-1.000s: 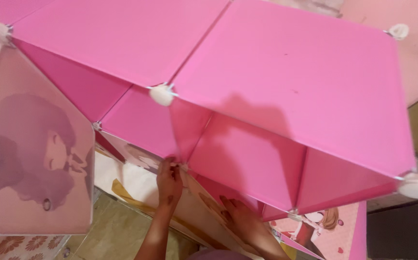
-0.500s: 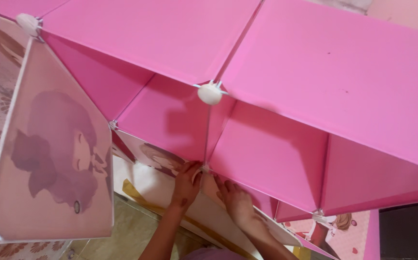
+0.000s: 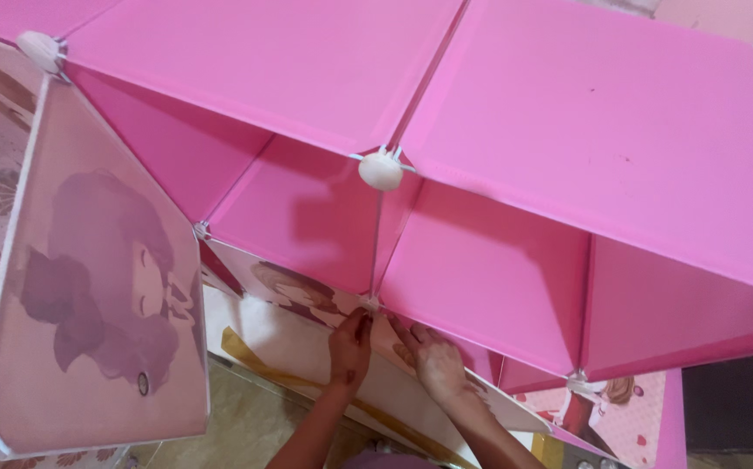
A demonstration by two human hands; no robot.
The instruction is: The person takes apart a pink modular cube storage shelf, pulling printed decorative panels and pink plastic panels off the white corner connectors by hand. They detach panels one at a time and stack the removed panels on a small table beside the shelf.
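Cabinet: pink panel cube cabinet [image 3: 515, 122], modular, seen from above; fills most of view, two open cubes facing down toward the person.
Joint in hand: lower front corner connector [image 3: 369, 304], small, white, at foot of the thin divider edge below the upper round connector [image 3: 381, 170].
Left hand: left hand [image 3: 349, 346] at that lower joint, fingertips bunched and pinched on connector/panel edge; exact grip partly hidden.
Right hand: right hand [image 3: 433, 356] just beside, fingers spread flat, pressing on the printed door panel [image 3: 307, 300] under the cube floor. Holds nothing.
Open door: translucent door [image 3: 90, 287] w/ cartoon print, swung out at left, ring pull near bottom.
Risk 1: panel edge not seated in connector slot; judged likely if pinch is off-axis — corner could pop out, divider goes loose.
Risk 2: fingertip nipped betw. panel and connector when pressed home.
Risk 3: flat push by right hand may bow thin panel, strain adj. joints.
Risk 4: swung door near person's arm, could get knocked.
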